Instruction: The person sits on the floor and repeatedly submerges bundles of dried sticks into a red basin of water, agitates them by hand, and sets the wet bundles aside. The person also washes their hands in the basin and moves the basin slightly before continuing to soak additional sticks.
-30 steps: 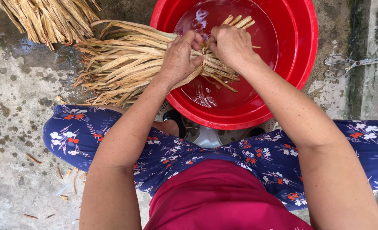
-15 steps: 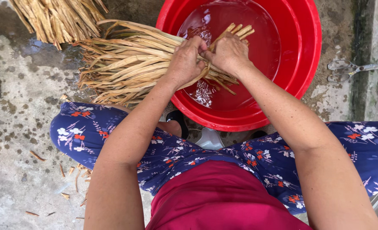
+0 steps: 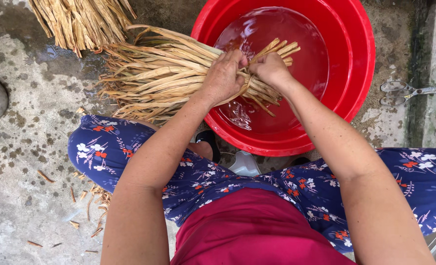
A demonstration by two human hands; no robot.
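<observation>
**Dried-leaf bundle held across basin rim: hazards and blind spots**

Both hands are pressed together around one bundle of dried leaf strips (image 3: pixel 178 78). The left hand (image 3: pixel 224 77) clamps it at the rim of the red basin (image 3: pixel 360 64); the right hand (image 3: pixel 269 68) grips just to the right, over the water (image 3: pixel 296 59). The cut ends lie inside the basin, and the long tails trail left onto the wet concrete floor (image 3: pixel 26 147).

Risks, as judged:
- Loose strips may slide out of the grip, since the bundle is untied.
- Leaning on the rim could tip the basin and spill water.
- Scissors (image 3: pixel 409 91) lie on the floor at right, near the knee.

Not verifiable: fingertips under the strips, water depth, and the second bundle (image 3: pixel 80 19), cut off at far left.
</observation>
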